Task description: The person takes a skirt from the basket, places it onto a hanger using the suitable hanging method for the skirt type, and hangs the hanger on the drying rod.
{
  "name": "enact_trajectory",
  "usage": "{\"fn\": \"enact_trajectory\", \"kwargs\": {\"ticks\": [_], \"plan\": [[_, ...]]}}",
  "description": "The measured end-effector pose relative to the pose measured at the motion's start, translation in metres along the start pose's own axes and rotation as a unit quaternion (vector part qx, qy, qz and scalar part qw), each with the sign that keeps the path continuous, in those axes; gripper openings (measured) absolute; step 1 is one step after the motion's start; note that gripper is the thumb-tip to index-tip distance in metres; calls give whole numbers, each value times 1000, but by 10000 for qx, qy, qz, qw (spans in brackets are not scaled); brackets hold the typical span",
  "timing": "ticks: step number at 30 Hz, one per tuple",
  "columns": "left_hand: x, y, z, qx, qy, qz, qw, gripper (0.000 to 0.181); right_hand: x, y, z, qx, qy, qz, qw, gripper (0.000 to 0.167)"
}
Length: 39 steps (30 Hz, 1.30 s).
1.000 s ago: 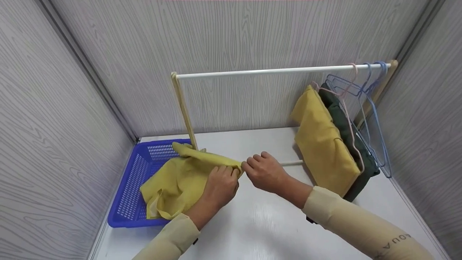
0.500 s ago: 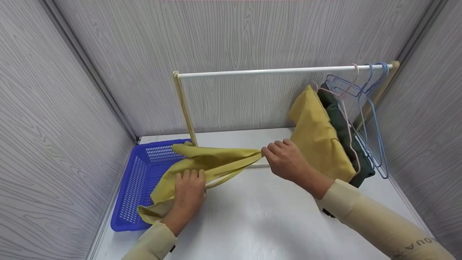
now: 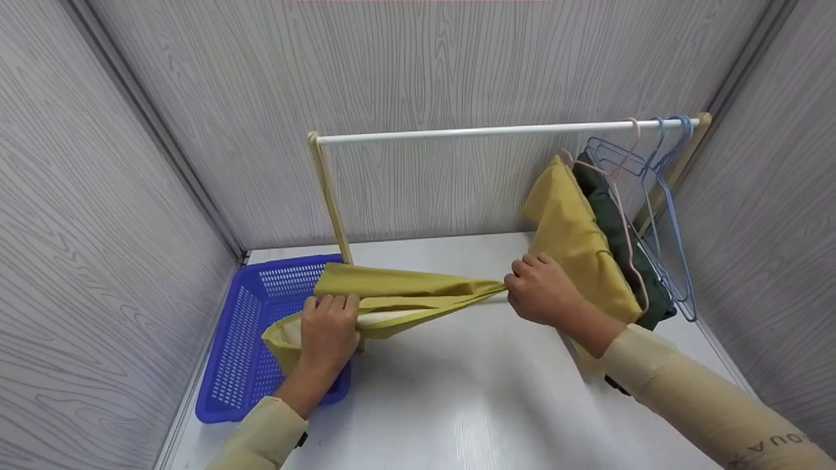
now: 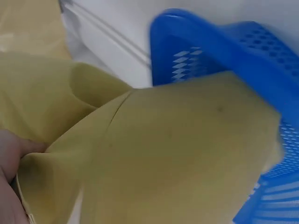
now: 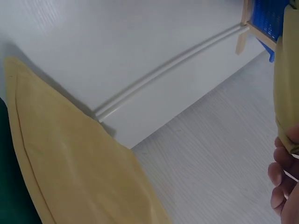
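A yellow cloth (image 3: 398, 282) with a folded, open edge and a pale inside is stretched between my two hands. My left hand (image 3: 330, 331) grips its near left part, in front of the blue basket. In the left wrist view the cloth (image 4: 177, 144) spreads broadly over the basket's rim, and only part of the hand (image 4: 11, 172) shows. My right hand (image 3: 542, 288) pinches the gathered right end, close to the hanging yellow piece. In the right wrist view curled fingers (image 5: 279, 175) hold the tip of the cloth (image 5: 287, 88).
A blue perforated basket (image 3: 219, 365) stands at left on the white table (image 3: 457, 391). Behind is a rack with a white rail (image 3: 470, 132). At its right end hang yellow (image 3: 565, 241) and dark green (image 3: 601, 196) fabric pieces, a pink hanger (image 3: 630, 235) and blue hangers (image 3: 676, 215).
My hands have drawn apart, the left toward the basket and the right rightward. The bunched cloth is now pulled out long between them and lifted partly out of the basket.
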<state>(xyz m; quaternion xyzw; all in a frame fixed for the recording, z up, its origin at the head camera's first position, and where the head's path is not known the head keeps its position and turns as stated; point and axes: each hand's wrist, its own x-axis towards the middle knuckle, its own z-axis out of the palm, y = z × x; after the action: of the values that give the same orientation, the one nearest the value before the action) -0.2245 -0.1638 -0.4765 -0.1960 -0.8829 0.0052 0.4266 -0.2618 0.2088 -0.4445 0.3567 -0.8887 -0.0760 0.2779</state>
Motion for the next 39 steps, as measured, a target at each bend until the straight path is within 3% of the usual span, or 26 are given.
{"fn": "enact_trajectory", "kwargs": {"ticks": [5, 8, 12, 14, 17, 21, 31, 36, 39], "plan": [[19, 25, 0, -307, 314, 372, 9983, 16, -6, -7, 6, -53, -781, 158, 9968, 16], [30, 42, 5, -402, 415, 540, 9969, 12, -3, -19, 6, 156, -1372, 198, 9902, 18], [42, 63, 12, -443, 373, 721, 9957, 14, 5, -41, 4, 859, -2018, 277, 9753, 46], [47, 73, 12, -402, 264, 795, 9957, 15, 10, -53, 2, 1215, -2098, 298, 9697, 61], [52, 86, 11, -325, 96, 877, 9956, 16, 15, -68, -1, 1548, -2001, 319, 9670, 69], [53, 91, 11, -269, -4, 947, 9951, 14, 19, -81, -1, 1654, -1763, 415, 9695, 66], [48, 92, 13, -502, 126, 1170, 9918, 15, 17, -90, 6, 949, -981, 500, 9894, 25], [44, 88, 13, -541, 94, 1217, 9910, 12, 13, -83, 9, 627, -257, 316, 9972, 18], [41, 82, 13, -573, -72, 1190, 9912, 14, 11, -74, 9, 482, -20, 180, 9987, 18]]}}
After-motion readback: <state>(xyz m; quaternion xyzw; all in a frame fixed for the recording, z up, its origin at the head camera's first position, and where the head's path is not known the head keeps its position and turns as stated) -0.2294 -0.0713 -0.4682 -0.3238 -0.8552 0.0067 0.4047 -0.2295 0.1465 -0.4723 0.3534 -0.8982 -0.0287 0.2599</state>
